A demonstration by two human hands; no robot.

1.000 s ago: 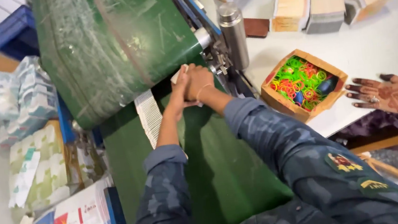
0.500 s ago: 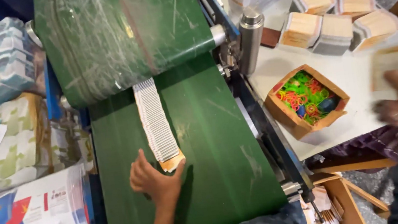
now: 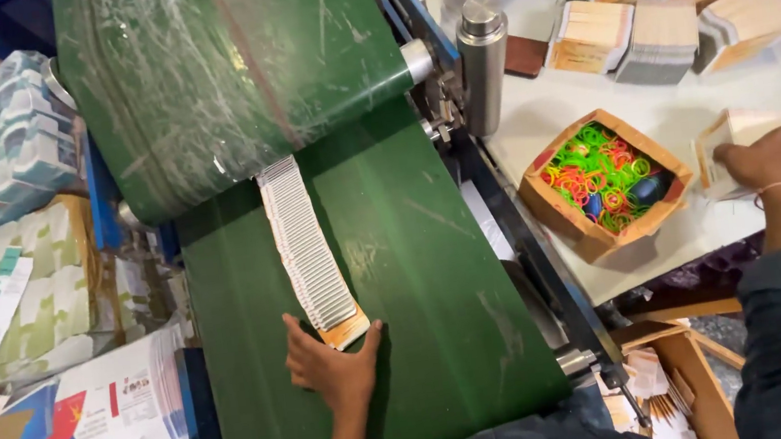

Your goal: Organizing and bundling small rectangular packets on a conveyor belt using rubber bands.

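On the green conveyor belt [image 3: 417, 276], bare room lies either side of the overlapped row of flat cartons [image 3: 302, 245]. Beside it, the steel flask [image 3: 483, 59] and the box of rubber bands [image 3: 602, 179] crowd the white table [image 3: 556, 110], whose far edge is blocked by bundled carton stacks [image 3: 661, 37].

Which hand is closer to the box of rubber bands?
Right. The right hand rests just beside the box on the table; the left hand is farther, on the green belt.
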